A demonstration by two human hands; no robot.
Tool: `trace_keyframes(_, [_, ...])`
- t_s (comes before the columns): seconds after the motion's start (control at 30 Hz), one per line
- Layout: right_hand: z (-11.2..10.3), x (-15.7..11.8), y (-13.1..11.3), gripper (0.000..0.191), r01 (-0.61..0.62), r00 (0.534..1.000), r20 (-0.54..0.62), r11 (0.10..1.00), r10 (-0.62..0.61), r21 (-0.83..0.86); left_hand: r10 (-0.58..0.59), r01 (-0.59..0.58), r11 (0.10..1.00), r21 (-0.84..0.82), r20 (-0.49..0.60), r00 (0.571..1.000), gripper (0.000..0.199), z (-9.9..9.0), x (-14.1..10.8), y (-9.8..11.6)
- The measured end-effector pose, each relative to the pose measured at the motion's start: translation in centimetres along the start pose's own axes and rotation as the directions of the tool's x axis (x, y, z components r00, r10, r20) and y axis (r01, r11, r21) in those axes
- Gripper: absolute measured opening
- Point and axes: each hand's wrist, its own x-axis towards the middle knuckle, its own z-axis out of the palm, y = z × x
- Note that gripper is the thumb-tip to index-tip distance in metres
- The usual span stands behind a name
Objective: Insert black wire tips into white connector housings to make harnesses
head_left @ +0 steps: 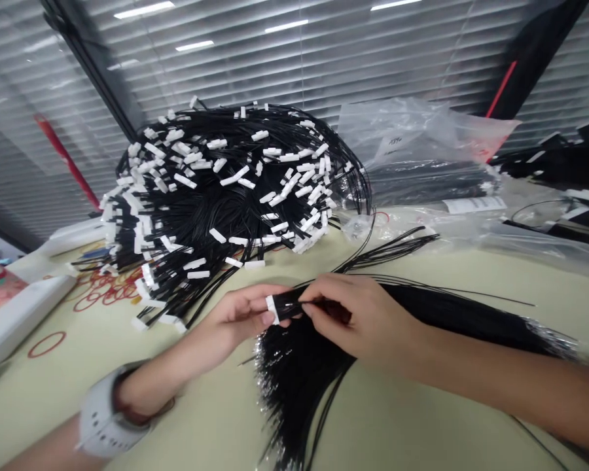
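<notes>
Between the thumb and fingers of my left hand (pixel 243 313) is a white connector (pixel 273 309) with several black wires running out of its right side. My right hand (pixel 353 311) pinches at those black wires (pixel 289 305) just right of the connector; its fingertips are pressed together, and the exact wire between them is too small to make out. Under both hands lies a thick bundle of loose black wires (pixel 304 379), its silvery metal ends fanned out at the lower left and gathered again at the far right.
A large heap of black cables with white connectors (pixel 226 176) stands behind my hands. Red rubber bands (pixel 103 288) and a white case (pixel 27 317) lie at left. Clear plastic bags (pixel 412 150) holding dark cables sit at back right. Window blinds (pixel 275 59) close off the back.
</notes>
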Motion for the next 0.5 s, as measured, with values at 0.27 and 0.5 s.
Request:
trace_keyframes(0.27, [-1.5, 0.7, 0.1, 0.009, -0.009, 0.999, 0.029, 0.989, 0.013, -0.15, 0.01, -0.01, 0.999, -0.052, -0.005, 1.0, 0.026, -0.1, 0.1, -0.1])
trace_keyframes(0.5, [-1.8, 0.8, -0.1, 0.007, 0.031, 0.992, 0.13, 0.982, -0.006, -0.187, -0.003, 0.0, 0.997, -0.071, -0.041, 0.999, 0.027, -0.2, 0.1, -0.3])
